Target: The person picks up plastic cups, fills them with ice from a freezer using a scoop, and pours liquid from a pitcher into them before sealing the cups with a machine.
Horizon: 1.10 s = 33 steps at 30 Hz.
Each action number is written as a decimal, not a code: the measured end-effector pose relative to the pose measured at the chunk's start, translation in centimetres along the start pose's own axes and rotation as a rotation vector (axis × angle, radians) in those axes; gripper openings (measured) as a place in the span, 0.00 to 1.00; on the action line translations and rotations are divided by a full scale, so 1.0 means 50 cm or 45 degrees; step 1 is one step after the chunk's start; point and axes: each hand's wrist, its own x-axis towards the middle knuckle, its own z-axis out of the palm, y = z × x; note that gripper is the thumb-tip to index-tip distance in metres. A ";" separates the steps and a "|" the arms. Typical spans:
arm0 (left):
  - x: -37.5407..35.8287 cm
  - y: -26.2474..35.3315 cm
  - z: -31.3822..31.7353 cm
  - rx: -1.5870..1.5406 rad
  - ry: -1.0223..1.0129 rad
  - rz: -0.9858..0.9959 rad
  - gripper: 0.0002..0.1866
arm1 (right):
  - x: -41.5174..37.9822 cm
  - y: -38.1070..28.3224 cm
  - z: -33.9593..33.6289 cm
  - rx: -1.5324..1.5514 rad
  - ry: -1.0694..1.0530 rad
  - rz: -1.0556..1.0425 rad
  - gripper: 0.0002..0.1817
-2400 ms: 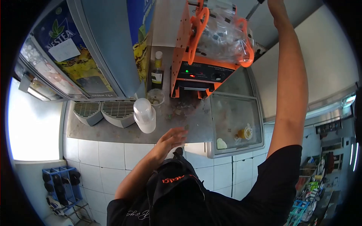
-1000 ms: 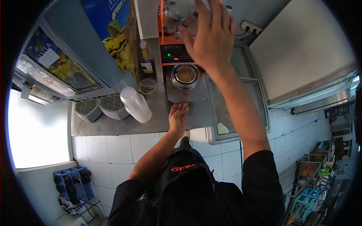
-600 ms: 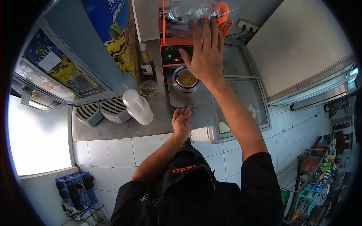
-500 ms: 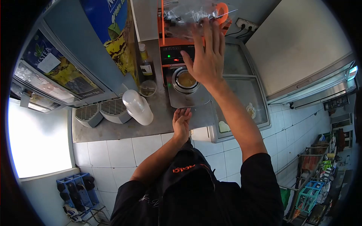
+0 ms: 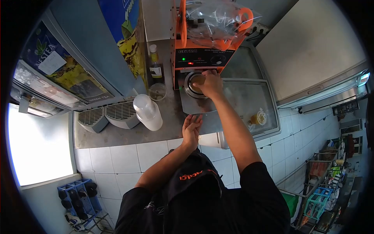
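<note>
An orange and black cup sealing machine marked GETRA stands ahead of me, its metal tray pulled out at the front. In the tray's round ring sits a cup with a brownish content. My right hand reaches over the ring, thumb and fingers closed around the cup's top. Below the tray's front edge, my left hand is palm up with curled fingers, the fingertips at that edge. What lies under the fingertips is partly hidden.
Left of the machine stand a stack of clear plastic cups, a small clear container and a bottle. A drink dispenser is farther left. A glass-topped freezer on the right bears a filled cup.
My right hand has come down from the machine's upper front, where it was spread flat, to the cup in the ring. My left hand stays at the tray's edge.
</note>
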 end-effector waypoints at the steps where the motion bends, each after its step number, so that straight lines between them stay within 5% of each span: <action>1: 0.001 -0.001 -0.003 0.006 0.000 -0.003 0.27 | 0.006 0.004 0.000 0.005 -0.019 0.010 0.34; 24: -0.036 0.090 0.013 0.369 0.037 -0.200 0.25 | 0.044 0.008 -0.027 -0.209 -0.232 0.253 0.36; 33: -0.031 0.091 0.003 0.313 0.028 -0.199 0.25 | 0.079 0.027 -0.015 -0.266 -0.286 0.209 0.26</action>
